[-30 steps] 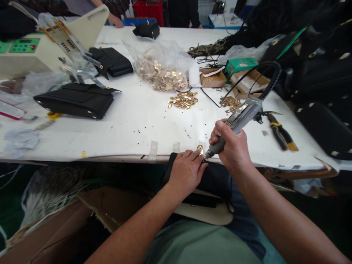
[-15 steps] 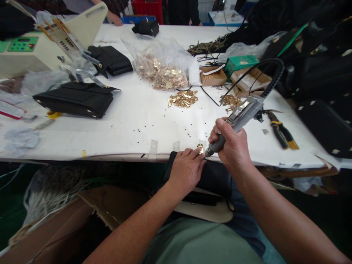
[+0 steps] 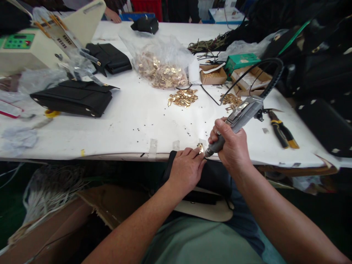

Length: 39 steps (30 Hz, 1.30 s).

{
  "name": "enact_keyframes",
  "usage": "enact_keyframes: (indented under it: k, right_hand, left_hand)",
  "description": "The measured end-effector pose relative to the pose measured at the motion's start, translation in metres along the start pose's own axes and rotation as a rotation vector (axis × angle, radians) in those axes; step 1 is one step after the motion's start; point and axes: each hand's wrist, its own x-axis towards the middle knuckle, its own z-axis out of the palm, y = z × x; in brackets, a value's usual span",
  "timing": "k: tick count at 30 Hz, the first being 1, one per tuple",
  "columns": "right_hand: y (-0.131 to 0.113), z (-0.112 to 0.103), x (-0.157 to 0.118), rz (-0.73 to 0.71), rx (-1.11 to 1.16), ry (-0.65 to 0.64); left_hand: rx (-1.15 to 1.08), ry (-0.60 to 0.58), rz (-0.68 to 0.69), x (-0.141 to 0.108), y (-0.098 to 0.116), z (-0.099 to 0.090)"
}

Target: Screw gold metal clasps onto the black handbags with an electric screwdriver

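My right hand [image 3: 233,146] is wrapped round the body of a grey electric screwdriver [image 3: 244,112]. The tool slants down to the left, and its tip meets the edge of a black bag [image 3: 216,178] at a gold metal fitting [image 3: 200,147]. My left hand [image 3: 187,168] presses on the bag with its fingertips against the fitting, fingers close together and the thumb side near the tip. The bag rests on my lap against the table edge, its light-coloured flap [image 3: 210,211] hanging towards me. My fingers hide part of the fitting; the screw is too small to make out.
Gold fittings lie in a pile [image 3: 183,98], with more in a plastic bag [image 3: 165,69]. Pliers [image 3: 283,130] lie at the right; a cardboard box [image 3: 213,75] holds small gold pieces. Black bags [image 3: 74,97] and a machine [image 3: 24,47] stand left. Another person's hand [image 3: 112,15] is at the far edge.
Both hands, the screwdriver and the bag keep nearly the same place. The view has shifted very slightly.
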Motion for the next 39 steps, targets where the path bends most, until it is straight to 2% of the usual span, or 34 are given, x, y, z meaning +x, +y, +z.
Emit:
enact_keyframes:
  k: [8,15,22,27,39]
  right_hand:
    - [-0.003,-0.001,0.001,-0.011,-0.026,0.012]
    - [-0.007,-0.003,0.018,-0.121,-0.092,0.051]
    - [0.013,0.003,0.037,-0.202,-0.185,0.075]
    - [0.026,0.005,0.042,-0.207,-0.273,0.087]
    - [0.032,0.002,0.038,-0.218,-0.402,0.027]
  left_hand:
    - [-0.013,-0.013,-0.011,-0.001,0.0,0.001]
    - [-0.008,-0.041,-0.002,-0.001,0.001,-0.002]
    - [0.004,-0.073,-0.01,0.002,0.002,-0.003]
    - [-0.009,-0.087,-0.011,0.003,0.002,-0.003]
    - [-0.026,-0.09,-0.013,0.004,0.002,-0.004]
